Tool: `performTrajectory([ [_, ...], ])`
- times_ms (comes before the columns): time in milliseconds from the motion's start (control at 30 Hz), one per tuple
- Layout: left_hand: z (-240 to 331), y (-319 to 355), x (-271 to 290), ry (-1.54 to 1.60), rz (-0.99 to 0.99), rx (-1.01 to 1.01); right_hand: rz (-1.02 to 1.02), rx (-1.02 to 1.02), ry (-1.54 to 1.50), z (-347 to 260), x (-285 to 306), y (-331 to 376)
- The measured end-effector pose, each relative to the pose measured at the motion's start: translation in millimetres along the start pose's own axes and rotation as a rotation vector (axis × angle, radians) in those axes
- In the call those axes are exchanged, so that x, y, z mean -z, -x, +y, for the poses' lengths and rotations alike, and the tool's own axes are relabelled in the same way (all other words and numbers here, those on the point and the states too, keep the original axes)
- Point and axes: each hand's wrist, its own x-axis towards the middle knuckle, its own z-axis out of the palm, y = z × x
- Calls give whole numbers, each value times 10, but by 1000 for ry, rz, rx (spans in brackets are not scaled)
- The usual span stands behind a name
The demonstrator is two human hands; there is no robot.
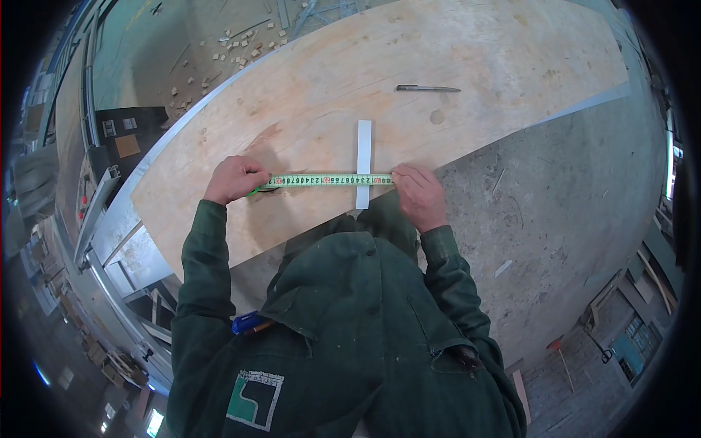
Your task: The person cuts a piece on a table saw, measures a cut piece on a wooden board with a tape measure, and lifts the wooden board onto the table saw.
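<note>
A light green tape measure point(310, 180) is stretched between my hands, its blade running left to right above the plywood sheet point(307, 102). Its left end is gripped by my left hand point(236, 179), where a bit of bright green shows below the fingers. My right hand point(420, 196) pinches the other end near the sheet's front edge. Under the blade, crossing it at about a right angle, lies a narrow white strip point(364, 146); its near end reaches the sheet's edge. Farther back on the plywood rests a grey pen point(427, 88).
Small wood blocks point(241, 55) are scattered on the floor beyond the sheet. At the left stands a metal rail frame point(109, 281). Concrete floor point(526, 197) stretches to the right, with a broom point(561, 354) farther off. A blue-handled tool point(248, 322) sticks out of my chest pocket.
</note>
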Motion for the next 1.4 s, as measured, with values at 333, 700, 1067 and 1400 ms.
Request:
performTrajectory([
  [333,-21,-8,-3,-7,-17,40,-9,10,17,15,-12,6],
  [700,24,8,8,-21,-9,32,-11,-13,7,-4,4,6],
  [1067,-1,-18,17,-21,-32,14,-6,-29,-3,-3,8,13],
  [1400,23,-18,28,-28,-33,26,-8,-13,11,12,-13,27],
])
